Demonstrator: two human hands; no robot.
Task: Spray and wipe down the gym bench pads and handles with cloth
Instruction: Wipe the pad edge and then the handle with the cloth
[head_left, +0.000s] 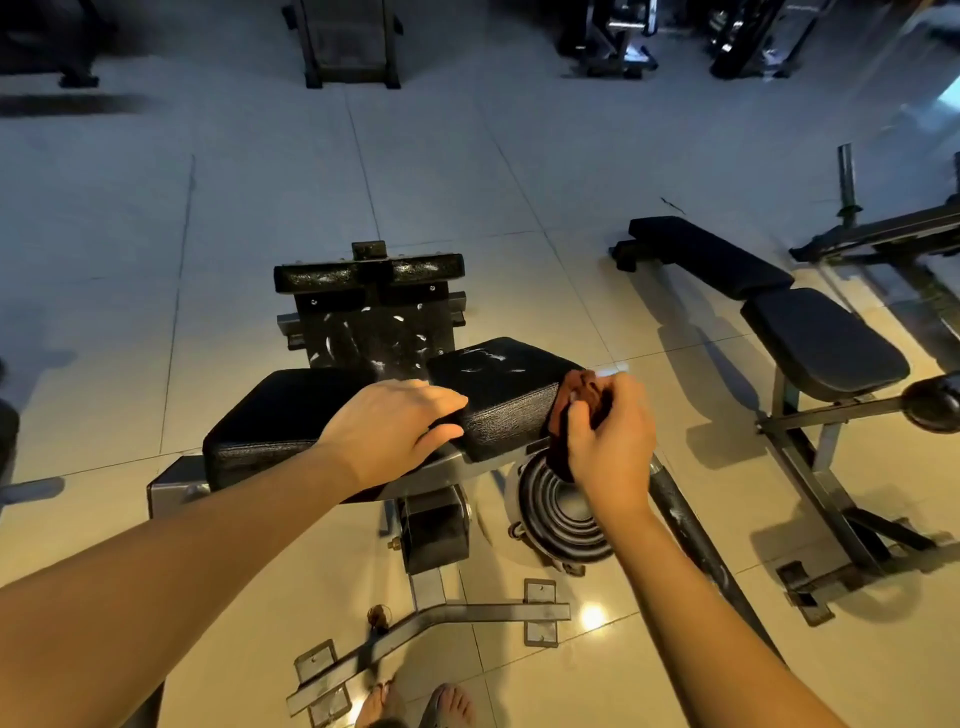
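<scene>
1. The left pad (280, 415) is black, grained vinyl. It sits at the near left of the machine and angles toward its twin.
2. The left hand (395, 431) lies palm down across the gap between the two pads. Its grip is loose and wide, with the fingers straight on the near-left corner of the right pad (498, 384) and the thumb against that pad's front face. It holds nothing.
3. Beyond the pads stands an upright plate (369, 322) topped by two roller pads (369, 267). White smears and flecks mark the plate and the top of the right pad, and they form no letters that can be read.
4. The cloth (571, 400) is reddish-brown and bunched up. It is pressed against the far-right end of the right pad and hangs down over that pad's edge.
5. The right hand (608, 436) has its grip closed tight on the cloth, with the fingers curled round the bundle and the knuckles up.
6. Below that hand a ribbed disc (561, 509) is fixed to the side of the machine. A steel frame (467, 613) with bolted foot plates runs beneath it.
7. To the right, well apart, stands a second bench (821, 343) with black pads on a grey frame.
8. The floor (156, 260) is large, glossy, pale tile. It is warm-lit near the machine and dimmer and bluish farther off. Two feet (415, 706) in open sandals show at the bottom edge.
9. Dark machines (353, 41) line the far side of the room, too dim to make out.
</scene>
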